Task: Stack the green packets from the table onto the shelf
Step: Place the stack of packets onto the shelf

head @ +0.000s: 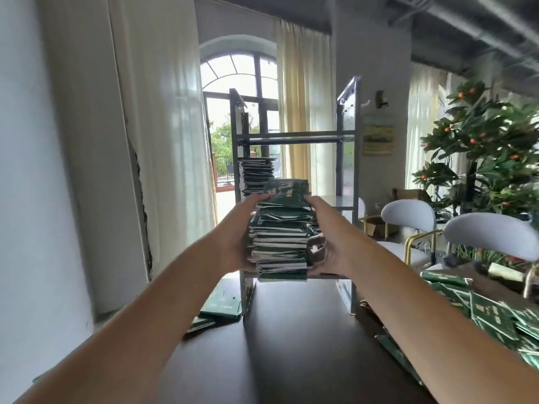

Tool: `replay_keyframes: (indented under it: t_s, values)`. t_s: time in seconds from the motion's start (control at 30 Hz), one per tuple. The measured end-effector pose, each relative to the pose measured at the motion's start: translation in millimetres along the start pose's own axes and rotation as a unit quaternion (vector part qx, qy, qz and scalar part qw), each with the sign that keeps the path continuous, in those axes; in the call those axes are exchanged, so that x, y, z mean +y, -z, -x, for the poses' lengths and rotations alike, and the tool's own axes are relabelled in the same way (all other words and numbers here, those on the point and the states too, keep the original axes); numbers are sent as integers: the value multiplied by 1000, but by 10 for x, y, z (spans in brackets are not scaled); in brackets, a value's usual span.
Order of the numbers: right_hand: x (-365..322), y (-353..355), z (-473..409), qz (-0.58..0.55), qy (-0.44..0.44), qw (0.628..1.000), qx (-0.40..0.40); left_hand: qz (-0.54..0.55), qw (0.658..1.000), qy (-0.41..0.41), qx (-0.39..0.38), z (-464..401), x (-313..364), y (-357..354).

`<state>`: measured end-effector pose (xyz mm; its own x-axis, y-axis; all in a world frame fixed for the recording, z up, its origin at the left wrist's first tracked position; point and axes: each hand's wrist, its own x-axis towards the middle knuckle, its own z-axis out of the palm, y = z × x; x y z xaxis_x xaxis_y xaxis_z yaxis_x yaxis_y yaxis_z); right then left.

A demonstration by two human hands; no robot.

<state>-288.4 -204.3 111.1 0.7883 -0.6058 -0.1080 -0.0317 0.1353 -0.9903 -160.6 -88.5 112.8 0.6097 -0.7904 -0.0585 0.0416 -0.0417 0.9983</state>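
Note:
A tall stack of green packets [281,231] hangs in front of the grey metal shelf [347,135], at about its middle level. My left hand [237,237] grips the stack's left side, fingers curled over its top edge. My right hand [326,234] grips the right side, thumb low near the bottom. Behind it, a second stack of green packets [256,173] stands on the shelf's middle board at the left. A heap of loose green packets [495,313] lies on the dark table [291,345] at the right.
A few green packets [221,304] lie on the table left of the shelf's foot. White chairs [408,217] and a leafy plant with orange fruits [490,147] stand at the right. A white wall and curtain close the left side.

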Motion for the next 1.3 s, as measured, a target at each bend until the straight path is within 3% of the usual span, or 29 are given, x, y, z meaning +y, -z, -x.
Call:
replay_keyframes:
  t_s: [0.2, 0.33, 0.67, 0.9, 1.3]
  values:
    - [-591, 175, -400, -4, 25, 1000, 17, 23, 998, 13, -49, -576, 520, -134]
    - [-744, 331, -754, -17, 17, 999, 23, 10, 1000, 14, 10, -891, 735, -306]
    - [-916, 508, -1364, -32, 5, 999, 2, -19, 999, 19, 27, -1388, 945, -474]
    - [-915, 512, -1730, -76, 27, 997, 9, 25, 996, -61, 63, -1591, 952, -585]
    - [-936, 368, -2005, -80, 61, 994, 47, 19, 991, -21, 134, -1755, 938, -591]
